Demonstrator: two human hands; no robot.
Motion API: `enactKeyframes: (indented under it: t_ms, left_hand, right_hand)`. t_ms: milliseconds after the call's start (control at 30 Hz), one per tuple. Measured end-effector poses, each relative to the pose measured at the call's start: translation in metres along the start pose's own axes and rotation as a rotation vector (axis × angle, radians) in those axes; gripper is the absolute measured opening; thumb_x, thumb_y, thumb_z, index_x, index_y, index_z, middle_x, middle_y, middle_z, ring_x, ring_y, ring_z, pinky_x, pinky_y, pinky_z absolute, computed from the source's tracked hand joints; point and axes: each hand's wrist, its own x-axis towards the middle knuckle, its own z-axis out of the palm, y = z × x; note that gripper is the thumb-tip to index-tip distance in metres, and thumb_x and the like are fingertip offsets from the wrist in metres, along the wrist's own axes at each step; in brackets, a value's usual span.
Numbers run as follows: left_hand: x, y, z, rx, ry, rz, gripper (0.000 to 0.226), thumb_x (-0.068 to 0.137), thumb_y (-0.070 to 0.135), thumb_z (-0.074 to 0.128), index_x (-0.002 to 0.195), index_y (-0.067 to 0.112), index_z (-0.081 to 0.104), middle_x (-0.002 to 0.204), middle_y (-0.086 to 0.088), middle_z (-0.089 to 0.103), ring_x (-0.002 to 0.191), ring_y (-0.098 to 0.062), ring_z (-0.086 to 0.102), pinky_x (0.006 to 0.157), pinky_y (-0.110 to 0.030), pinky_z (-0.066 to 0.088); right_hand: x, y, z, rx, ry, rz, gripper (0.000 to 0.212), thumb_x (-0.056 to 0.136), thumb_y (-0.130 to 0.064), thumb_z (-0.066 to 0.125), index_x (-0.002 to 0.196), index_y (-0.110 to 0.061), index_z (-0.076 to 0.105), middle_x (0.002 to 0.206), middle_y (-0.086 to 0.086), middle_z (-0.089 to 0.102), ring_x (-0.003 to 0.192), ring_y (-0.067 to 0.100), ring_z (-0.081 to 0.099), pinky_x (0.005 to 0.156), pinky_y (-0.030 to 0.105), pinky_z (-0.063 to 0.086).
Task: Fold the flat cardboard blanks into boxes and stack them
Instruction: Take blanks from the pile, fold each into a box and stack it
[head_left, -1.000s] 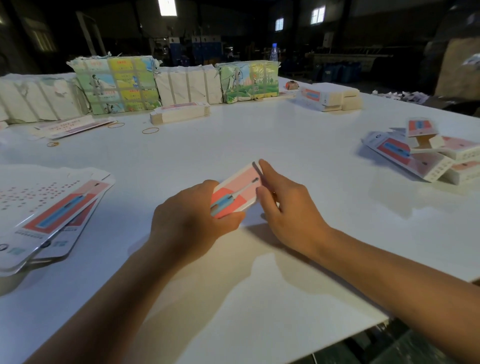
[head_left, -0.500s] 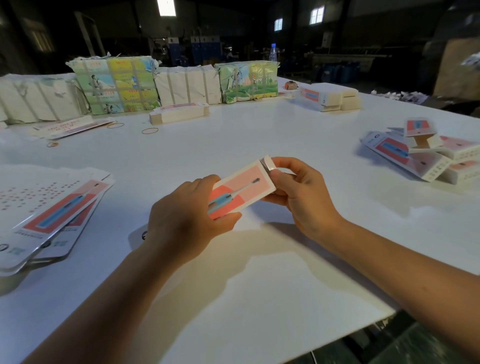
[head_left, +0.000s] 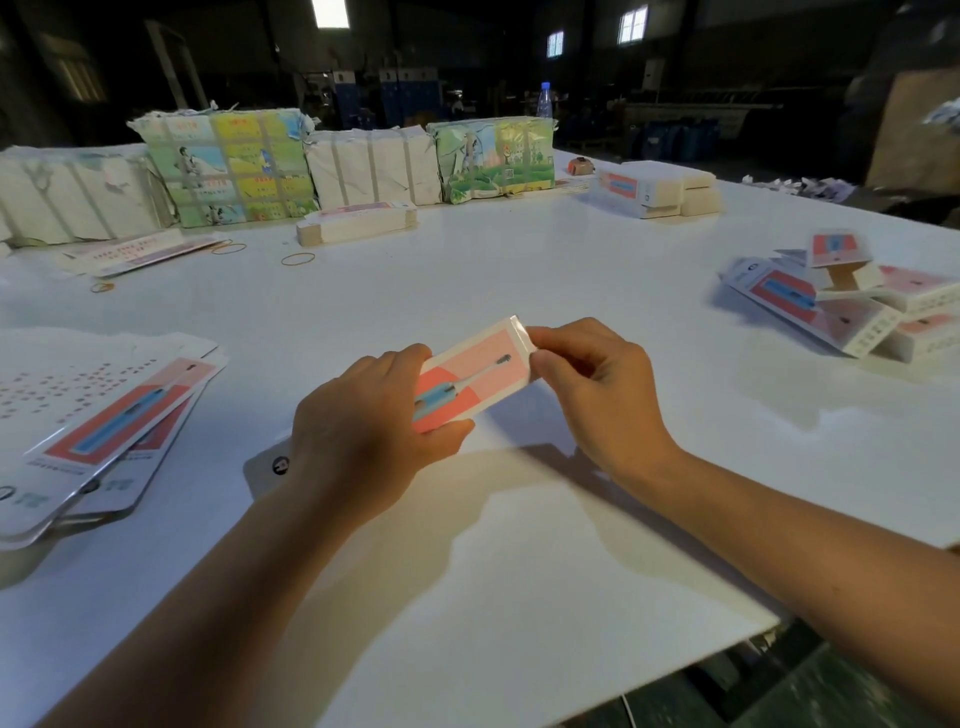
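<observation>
Two hands (head_left: 363, 431) (head_left: 597, 395) – three rubber bands (head_left: 298, 258) (head_left: 228, 248) (head_left: 102, 286) – one bottle (head_left: 544, 100).

You cannot read any words here. The box (head_left: 470, 382) in your grip shows only a picture of a toothbrush. The flat blanks (head_left: 111, 434) to the left of your left grip have small print and red marks, but they are too blurry to read. The boxes (head_left: 852, 306) far right of your right grip have tiny print, also too small to read.
</observation>
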Motion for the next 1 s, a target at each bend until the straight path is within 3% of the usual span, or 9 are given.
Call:
enactKeyframes:
  t_ms: [133, 267, 500, 600, 667, 767, 800, 867, 1000]
  left_hand:
    - [-0.002, 0.007, 0.001, 0.014, 0.007, -0.030, 0.056, 0.074, 0.063, 0.056, 0.116, 0.026, 0.050, 0.099, 0.006, 0.061, 0.082, -0.017, 0.052, 0.064, -0.025, 0.032]
    - [-0.003, 0.014, 0.003, 0.046, -0.002, -0.084, 0.056, 0.073, 0.067, 0.050, 0.113, 0.028, 0.049, 0.099, 0.008, 0.059, 0.075, -0.012, 0.041, 0.062, -0.025, 0.029]
    - [-0.004, 0.014, 0.001, 0.108, -0.024, -0.077, 0.058, 0.074, 0.066, 0.055, 0.115, 0.027, 0.050, 0.103, 0.006, 0.062, 0.075, -0.012, 0.045, 0.060, -0.023, 0.029]
    - [-0.001, 0.005, -0.004, 0.092, -0.125, -0.091, 0.050, 0.077, 0.065, 0.054, 0.113, 0.030, 0.047, 0.106, 0.010, 0.060, 0.077, -0.009, 0.042, 0.064, -0.022, 0.033]
    - [0.003, -0.003, -0.011, 0.057, -0.200, -0.104, 0.046, 0.078, 0.064, 0.054, 0.110, 0.033, 0.047, 0.103, 0.013, 0.058, 0.077, -0.009, 0.046, 0.062, -0.022, 0.033]
    - [0.007, -0.018, -0.015, 0.060, -0.362, -0.082, 0.054, 0.074, 0.070, 0.055, 0.113, 0.034, 0.047, 0.105, 0.013, 0.058, 0.081, -0.009, 0.052, 0.065, -0.022, 0.039]
    - [0.008, -0.021, -0.014, 0.056, -0.414, -0.066, 0.063, 0.069, 0.076, 0.054, 0.116, 0.034, 0.048, 0.106, 0.012, 0.059, 0.084, -0.010, 0.054, 0.071, -0.024, 0.043]
    - [0.007, -0.028, -0.007, -0.017, -0.452, -0.019, 0.079, 0.056, 0.079, 0.048, 0.119, 0.031, 0.051, 0.105, 0.009, 0.061, 0.090, -0.014, 0.059, 0.081, -0.031, 0.048]
    - [0.013, -0.041, 0.013, 0.099, -0.131, 0.280, 0.092, 0.069, 0.081, 0.037, 0.132, 0.015, 0.049, 0.129, -0.007, 0.055, 0.109, -0.033, 0.056, 0.091, -0.052, 0.043]
  right_hand:
    - [-0.002, 0.001, 0.002, 0.000, 0.048, -0.024, 0.037, 0.085, 0.000, 0.061, 0.085, -0.036, 0.069, 0.088, -0.004, 0.066, 0.079, 0.005, 0.061, 0.072, 0.014, 0.046]
    - [-0.003, 0.004, 0.003, -0.088, 0.080, -0.101, 0.029, 0.086, 0.004, 0.059, 0.097, -0.018, 0.074, 0.088, 0.002, 0.067, 0.080, 0.005, 0.059, 0.072, 0.011, 0.044]
    - [-0.001, 0.007, 0.004, -0.015, 0.018, -0.080, 0.041, 0.087, 0.005, 0.053, 0.081, -0.033, 0.066, 0.087, -0.007, 0.065, 0.077, 0.006, 0.061, 0.070, 0.022, 0.049]
    - [0.001, 0.008, 0.005, -0.042, -0.061, -0.038, 0.034, 0.088, 0.002, 0.055, 0.089, -0.030, 0.067, 0.089, -0.009, 0.064, 0.080, 0.006, 0.060, 0.071, 0.027, 0.048]
    - [0.003, 0.009, 0.004, -0.116, -0.123, -0.056, 0.033, 0.086, -0.005, 0.061, 0.113, -0.023, 0.063, 0.102, -0.006, 0.063, 0.088, 0.004, 0.056, 0.076, 0.024, 0.043]
    - [0.005, 0.011, -0.001, -0.410, -0.371, -0.261, 0.077, 0.080, -0.018, 0.069, 0.146, -0.018, 0.030, 0.148, 0.005, 0.034, 0.132, 0.018, 0.032, 0.107, 0.029, 0.028]
    - [0.006, 0.012, -0.002, -0.521, -0.466, -0.340, 0.083, 0.078, -0.021, 0.071, 0.148, -0.018, 0.025, 0.153, 0.006, 0.026, 0.137, 0.023, 0.024, 0.112, 0.035, 0.023]
    - [0.006, 0.015, -0.001, -0.677, -0.583, -0.463, 0.076, 0.079, -0.020, 0.070, 0.146, -0.015, 0.033, 0.149, 0.008, 0.035, 0.134, 0.029, 0.030, 0.110, 0.045, 0.029]
    - [0.018, 0.018, -0.009, -0.817, -0.559, -0.484, 0.059, 0.084, -0.027, 0.067, 0.137, -0.013, 0.047, 0.123, 0.011, 0.055, 0.109, 0.030, 0.047, 0.087, 0.044, 0.043]
